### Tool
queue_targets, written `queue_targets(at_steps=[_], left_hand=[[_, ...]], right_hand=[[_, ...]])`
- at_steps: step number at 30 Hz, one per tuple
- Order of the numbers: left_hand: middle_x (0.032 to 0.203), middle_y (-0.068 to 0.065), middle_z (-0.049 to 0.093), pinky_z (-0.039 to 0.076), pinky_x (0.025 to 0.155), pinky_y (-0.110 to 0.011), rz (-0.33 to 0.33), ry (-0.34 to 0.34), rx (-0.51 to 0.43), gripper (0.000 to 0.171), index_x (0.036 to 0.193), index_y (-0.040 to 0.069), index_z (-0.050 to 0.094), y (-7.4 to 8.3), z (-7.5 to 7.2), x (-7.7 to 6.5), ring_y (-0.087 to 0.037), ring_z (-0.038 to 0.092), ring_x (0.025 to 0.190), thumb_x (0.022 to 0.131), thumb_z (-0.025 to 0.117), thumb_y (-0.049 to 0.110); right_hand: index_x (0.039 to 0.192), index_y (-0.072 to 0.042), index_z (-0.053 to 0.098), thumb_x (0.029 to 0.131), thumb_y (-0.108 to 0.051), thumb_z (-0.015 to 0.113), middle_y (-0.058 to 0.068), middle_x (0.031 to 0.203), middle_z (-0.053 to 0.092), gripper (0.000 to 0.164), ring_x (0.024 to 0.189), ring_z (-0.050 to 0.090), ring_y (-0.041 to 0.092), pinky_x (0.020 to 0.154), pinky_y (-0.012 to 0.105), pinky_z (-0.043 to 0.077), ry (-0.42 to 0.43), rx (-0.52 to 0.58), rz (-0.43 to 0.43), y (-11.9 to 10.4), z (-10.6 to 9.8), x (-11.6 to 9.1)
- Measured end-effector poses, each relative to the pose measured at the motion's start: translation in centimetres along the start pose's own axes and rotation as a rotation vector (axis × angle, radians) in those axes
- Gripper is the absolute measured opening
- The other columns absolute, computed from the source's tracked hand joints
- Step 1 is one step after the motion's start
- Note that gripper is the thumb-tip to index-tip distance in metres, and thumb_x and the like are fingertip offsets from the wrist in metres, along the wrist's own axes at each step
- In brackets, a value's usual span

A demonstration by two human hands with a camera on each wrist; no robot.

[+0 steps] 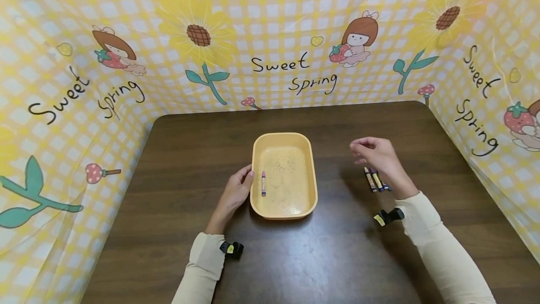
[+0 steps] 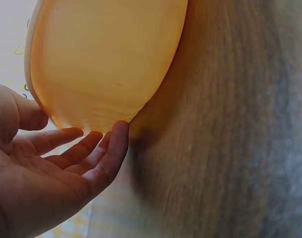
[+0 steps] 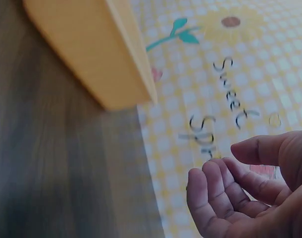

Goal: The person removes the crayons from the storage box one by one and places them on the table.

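Observation:
My left hand [image 1: 237,189] holds the left rim of a yellow plastic tray [image 1: 313,182], thumb at the rim and curled fingers against the outer wall. Inside the tray, near its left wall, lies one crayon [image 1: 263,184] with a pinkish-purple tip and a dark end. To the right of the tray my right hand [image 1: 379,159] hovers over the table, its fingers loosely curled with nothing between them. Several crayons [image 1: 370,180] lie side by side below that hand, which partly hides them. In the right wrist view the fingers [image 3: 218,191] are bare and the thumb stands apart from them.
The dark wooden table [image 1: 202,144] carries the tray near its middle. A yellow checked cloth [image 1: 274,27] with flowers and lettering stands behind and along both sides. Black wrist cameras [image 1: 232,249] are strapped near both cuffs. Small marks and specks show on the tray's floor.

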State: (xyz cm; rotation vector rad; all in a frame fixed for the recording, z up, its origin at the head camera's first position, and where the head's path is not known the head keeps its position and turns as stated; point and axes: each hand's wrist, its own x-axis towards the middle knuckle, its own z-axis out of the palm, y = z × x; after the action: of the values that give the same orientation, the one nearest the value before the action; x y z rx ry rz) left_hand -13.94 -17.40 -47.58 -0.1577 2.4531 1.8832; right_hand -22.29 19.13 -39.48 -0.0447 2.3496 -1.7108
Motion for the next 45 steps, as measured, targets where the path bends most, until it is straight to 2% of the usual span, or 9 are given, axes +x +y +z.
queue_targets(at_steps=[4,9,14,19,27,32,36,40,45], left_hand=[[0.145,-0.028,0.053,0.041,0.114,-0.051,0.002,0.001,-0.004,0.046,0.15,-0.007,0.043,0.1,0.0,-0.1,-0.039,0.053,0.133,0.109,0.045,0.013],[0.145,-0.026,0.055,0.041,0.114,-0.05,-0.001,0.011,0.015,0.046,0.15,-0.005,0.044,-0.2,0.0,0.2,-0.036,0.053,0.133,0.108,0.046,0.014],[0.147,-0.026,0.053,0.041,0.115,-0.051,-0.007,0.003,0.025,0.046,0.151,-0.004,0.043,-0.3,-0.1,0.2,-0.036,0.052,0.134,0.109,0.045,0.016],[0.147,-0.025,0.053,0.04,0.116,-0.05,-0.012,0.009,0.026,0.046,0.151,-0.003,0.044,-0.3,-0.2,0.1,-0.035,0.052,0.135,0.109,0.045,0.016],[0.149,-0.025,0.051,0.04,0.116,-0.05,-0.016,0.005,0.029,0.047,0.151,-0.003,0.042,-0.2,-0.2,0.0,-0.035,0.049,0.137,0.109,0.044,0.017],[0.148,-0.025,0.052,0.038,0.117,-0.05,-0.005,0.005,0.041,0.047,0.15,-0.005,0.043,-0.2,-0.1,-0.1,-0.036,0.049,0.137,0.109,0.045,0.017],[0.147,-0.025,0.053,0.04,0.116,-0.05,-0.004,0.011,0.039,0.046,0.149,-0.005,0.045,-0.2,-0.2,-0.2,-0.036,0.05,0.137,0.108,0.046,0.017],[0.143,-0.025,0.056,0.042,0.114,-0.05,0.011,0.021,0.038,0.045,0.149,-0.005,0.046,-0.1,-0.3,-0.1,-0.036,0.054,0.132,0.108,0.046,0.015],[0.142,-0.027,0.057,0.043,0.112,-0.05,0.03,0.021,0.035,0.044,0.147,-0.007,0.047,-0.1,-0.2,-0.1,-0.037,0.055,0.13,0.108,0.046,0.013]], right_hand=[[0.124,0.013,0.059,0.099,-0.019,0.065,-0.005,0.094,0.069,0.04,0.083,0.067,0.004,0.078,0.032,0.062,-0.033,0.044,-0.023,-1.3,2.0,0.5],[0.12,0.014,0.061,0.099,-0.012,0.064,-0.004,0.089,0.069,0.034,0.079,0.068,0.007,0.075,0.032,0.063,-0.073,0.112,-0.036,-2.3,4.5,1.2],[0.122,0.017,0.06,0.098,-0.01,0.063,0.002,0.093,0.072,0.036,0.082,0.071,0.014,0.074,0.032,0.063,-0.138,0.129,-0.03,-2.9,6.6,1.9],[0.117,0.013,0.064,0.097,-0.011,0.065,0.003,0.092,0.072,0.031,0.084,0.069,0.017,0.079,0.039,0.063,-0.193,0.095,-0.017,-3.5,8.6,2.3],[0.115,0.011,0.065,0.098,-0.011,0.063,0.012,0.104,0.07,0.028,0.091,0.066,0.021,0.075,0.033,0.062,-0.297,0.1,0.006,-4.7,11.7,2.6],[0.116,0.009,0.066,0.098,-0.011,0.064,0.01,0.101,0.069,0.027,0.093,0.067,0.023,0.075,0.033,0.062,-0.358,0.086,0.024,-5.1,13.7,2.7],[0.111,0.006,0.068,0.099,-0.011,0.062,0.015,0.103,0.07,0.022,0.093,0.067,0.024,0.077,0.036,0.062,-0.407,0.055,0.037,-5.4,15.3,2.8],[0.111,0.009,0.068,0.099,-0.011,0.06,0.019,0.11,0.07,0.024,0.092,0.067,0.022,0.079,0.039,0.062,-0.448,0.024,0.046,-5.3,16.7,3.0],[0.118,0.014,0.065,0.099,-0.009,0.059,0.026,0.122,0.068,0.03,0.104,0.068,0.033,0.081,0.04,0.062,-0.512,-0.011,0.089,-4.6,18.0,3.3]])
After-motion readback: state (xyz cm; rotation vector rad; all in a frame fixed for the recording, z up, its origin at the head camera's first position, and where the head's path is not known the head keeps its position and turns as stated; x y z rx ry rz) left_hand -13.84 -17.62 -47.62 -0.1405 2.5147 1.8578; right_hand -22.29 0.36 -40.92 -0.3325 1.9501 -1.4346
